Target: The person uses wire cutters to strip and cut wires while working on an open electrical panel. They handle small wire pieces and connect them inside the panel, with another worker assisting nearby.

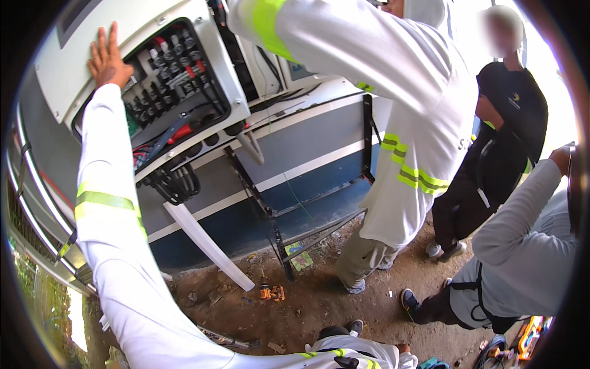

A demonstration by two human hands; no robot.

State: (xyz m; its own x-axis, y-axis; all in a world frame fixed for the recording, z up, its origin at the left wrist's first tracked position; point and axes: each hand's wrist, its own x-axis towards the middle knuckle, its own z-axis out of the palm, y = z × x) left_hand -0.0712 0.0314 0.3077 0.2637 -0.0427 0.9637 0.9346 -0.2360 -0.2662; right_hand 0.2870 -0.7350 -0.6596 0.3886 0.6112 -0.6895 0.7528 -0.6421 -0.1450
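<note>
The person's bare left hand (107, 60) is spread wide, fingers pointing to twelve o'clock, apparently flat on a white metal electrical cabinet (236, 92) and gripping nothing visible. A small patch of bare skin (402, 349) at the lower edge may be the right hand, but too little shows to tell its state. The step in hand seems to be steadying or bracing at the uncovered cabinet; any move inside would call for keeping the fingers clear of the metal contacts.

The cabinet stands at ten o'clock in the view, tilted by the lens, its dark-edged opening exposing the interior. At three o'clock from the left hand sit rows of silver metal terminals (177, 48), some with red parts; at half past four lies a red-handled tool (179, 133), its exact kind unclear. Bundled black cables (175, 184) loop beneath the cabinet at five o'clock. Farther that way, a long white strip (209, 248) leans over the dirt floor (313, 313), near an orange-and-black power drill (271, 292). Just past three o'clock, a co-worker in a white, lime-banded shirt (424, 104) stands with one arm raised.
</note>
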